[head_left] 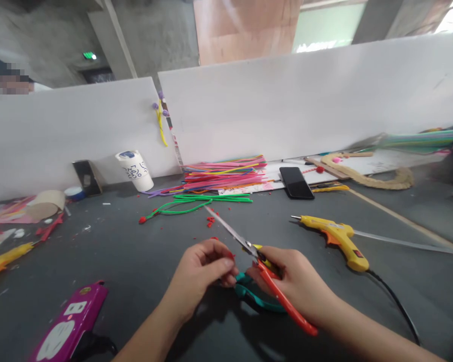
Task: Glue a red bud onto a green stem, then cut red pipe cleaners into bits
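While the right hand (296, 281) grips the red-handled scissors (266, 275), blades pointing forward and to the left, the left hand (204, 266) pinches a small red scrap (231, 256) between thumb and fingers, just left of the pivot; a teal handle (254, 297) shows beneath the hands.
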A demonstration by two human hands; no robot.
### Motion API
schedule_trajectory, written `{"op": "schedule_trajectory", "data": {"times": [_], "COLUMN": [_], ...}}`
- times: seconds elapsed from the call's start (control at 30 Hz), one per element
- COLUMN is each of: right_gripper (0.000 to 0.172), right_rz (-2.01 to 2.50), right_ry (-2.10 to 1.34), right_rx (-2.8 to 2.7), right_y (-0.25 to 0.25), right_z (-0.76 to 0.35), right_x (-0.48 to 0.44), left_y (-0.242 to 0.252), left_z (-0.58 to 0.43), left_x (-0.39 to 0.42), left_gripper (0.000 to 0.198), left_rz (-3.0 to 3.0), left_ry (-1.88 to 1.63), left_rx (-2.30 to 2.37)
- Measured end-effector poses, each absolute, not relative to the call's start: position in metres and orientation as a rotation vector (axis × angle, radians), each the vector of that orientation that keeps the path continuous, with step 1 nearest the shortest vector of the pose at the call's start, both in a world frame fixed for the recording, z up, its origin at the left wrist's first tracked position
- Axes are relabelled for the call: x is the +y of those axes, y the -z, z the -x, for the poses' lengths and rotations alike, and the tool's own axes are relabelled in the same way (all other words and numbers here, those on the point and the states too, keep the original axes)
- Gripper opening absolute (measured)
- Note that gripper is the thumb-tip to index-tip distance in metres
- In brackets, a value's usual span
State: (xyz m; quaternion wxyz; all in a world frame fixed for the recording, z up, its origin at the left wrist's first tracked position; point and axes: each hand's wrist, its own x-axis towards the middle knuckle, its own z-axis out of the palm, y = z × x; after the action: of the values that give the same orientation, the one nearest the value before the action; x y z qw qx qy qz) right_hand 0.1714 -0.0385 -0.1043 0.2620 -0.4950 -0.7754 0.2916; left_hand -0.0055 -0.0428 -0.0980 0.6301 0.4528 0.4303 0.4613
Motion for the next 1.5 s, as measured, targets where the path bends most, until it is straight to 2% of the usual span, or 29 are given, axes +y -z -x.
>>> {"op": "schedule_trajectory", "data": {"times": [0.17, 0.3, 0.73, 0.9, 1.13, 1.37, 1.5], "right_gripper": [0.009, 0.006, 0.007, 0.007, 0.005, 0.011, 0.024], "right_rz": [1.121, 1.13, 1.204, 1.241, 1.301, 1.333, 1.33], "right_ry": [-1.381, -1.541, -1.377, -1.353, -1.254, -1.165, -1.005], "right_rx": [-1.741, -1.605, -1.702, -1.666, -1.725, -1.815, -1.931], "right_y": [0.093, 0.091, 0.097, 0.098, 0.101, 0.1, 0.097], "right_z": [-0.165, -0.164, -0.164, -0.161, -0.161, -0.163, -0.171], "right_x": [-0.038, -0.038, -0.039, -0.042, -0.041, -0.039, -0.037], "left_y": [0.102, 0.102, 0.1, 0.1, 0.104, 0.103, 0.097], "left_z": [-0.006, -0.005, -0.004, -0.008, -0.009, -0.009, -0.004], "left_x": [-0.049, -0.048, -0.049, -0.052, -0.05, -0.052, -0.05], "left_gripper": [0.01, 0.012, 0.006, 0.009, 0.013, 0.013, 0.003], "left_rz": [-1.053, -1.063, -1.279, -1.543, -1.604, -1.536, -1.198], "left_ry": [-0.834, -0.819, -0.791, -0.813, -0.8, -0.809, -1.079], "left_rx": [0.981, 1.051, 1.108, 1.256, 1.277, 1.271, 1.26]}}
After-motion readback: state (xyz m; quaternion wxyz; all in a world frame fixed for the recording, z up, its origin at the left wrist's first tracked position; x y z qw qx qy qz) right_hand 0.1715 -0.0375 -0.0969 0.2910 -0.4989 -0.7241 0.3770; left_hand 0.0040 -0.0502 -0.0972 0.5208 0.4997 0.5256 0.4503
